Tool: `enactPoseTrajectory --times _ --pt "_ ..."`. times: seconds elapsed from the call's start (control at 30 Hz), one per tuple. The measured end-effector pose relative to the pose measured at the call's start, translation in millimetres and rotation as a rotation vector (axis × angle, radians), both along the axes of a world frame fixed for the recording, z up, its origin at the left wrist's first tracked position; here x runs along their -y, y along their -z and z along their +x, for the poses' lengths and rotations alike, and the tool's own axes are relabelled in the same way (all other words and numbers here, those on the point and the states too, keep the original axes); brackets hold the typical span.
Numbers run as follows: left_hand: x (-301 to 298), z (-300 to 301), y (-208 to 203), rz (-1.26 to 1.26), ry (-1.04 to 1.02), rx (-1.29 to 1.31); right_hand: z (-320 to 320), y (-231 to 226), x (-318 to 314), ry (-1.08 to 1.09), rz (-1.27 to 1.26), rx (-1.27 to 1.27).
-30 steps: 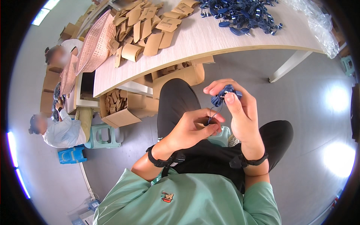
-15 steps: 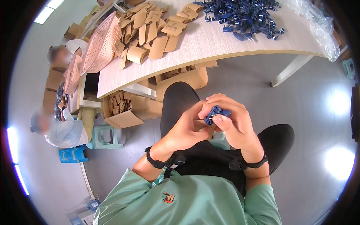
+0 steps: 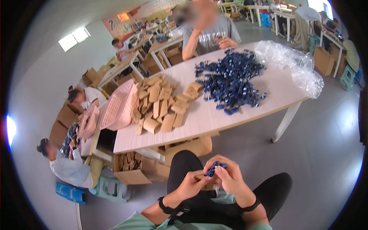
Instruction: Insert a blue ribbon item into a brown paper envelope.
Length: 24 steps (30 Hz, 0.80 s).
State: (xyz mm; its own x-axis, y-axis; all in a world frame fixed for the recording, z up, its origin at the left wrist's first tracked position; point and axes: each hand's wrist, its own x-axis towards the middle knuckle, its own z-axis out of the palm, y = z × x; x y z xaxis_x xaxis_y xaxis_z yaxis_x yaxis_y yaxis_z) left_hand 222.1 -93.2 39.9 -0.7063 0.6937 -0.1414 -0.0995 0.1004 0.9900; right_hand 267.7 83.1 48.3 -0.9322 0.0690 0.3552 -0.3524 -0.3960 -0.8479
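Observation:
My right hand (image 3: 232,178) grips a small coiled dark blue cable (image 3: 216,168) in front of my lap, with its fingers wrapped over the bundle and the thumb pressed against it. Beside it, my left hand (image 3: 190,184) is closed around a small brown cardboard box (image 3: 208,186), mostly hidden by the fingers. The cable sits against the top of this box; whether any of it is inside cannot be made out. On the table (image 3: 245,115) ahead lie a heap of similar blue cables (image 3: 232,82) and, to its left, a pile of brown pillow-shaped boxes (image 3: 167,122).
Pink baskets (image 3: 119,109) stand at the table's left end. Clear plastic wrap (image 3: 293,63) covers its right end. Below are open cartons (image 3: 132,177) with brown pieces. One person (image 3: 209,34) sits across the table; another (image 3: 69,168) sits at the left by stools (image 3: 111,188).
My view has tilted up, showing more of the room and the person opposite. Both hands stay together at the cable, which has tilted slightly between the fingers.

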Motion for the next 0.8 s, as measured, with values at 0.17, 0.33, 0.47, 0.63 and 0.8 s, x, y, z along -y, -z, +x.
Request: enactPoseTrajectory --times 0.17,0.33,0.47,0.63,0.8 --pt "0.6 -5.6 2.4 -0.052 0.098 0.056 4.5 3.0 -2.1 0.014 0.004 0.017" --pt "5.1 7.3 -15.3 -0.004 0.057 0.026 11.6 -4.3 10.8 0.066 -0.037 -0.046" --pt "24.1 13.6 -7.7 0.032 0.046 0.021 22.8 -17.8 24.5 0.001 0.045 -0.023" --pt "45.4 26.0 -9.3 0.153 0.080 -0.027 34.4 -44.9 47.2 -0.008 0.125 -0.086" --pt "65.0 35.9 -19.9 0.217 0.099 -0.102 38.4 -56.8 71.5 0.034 0.274 -0.166"
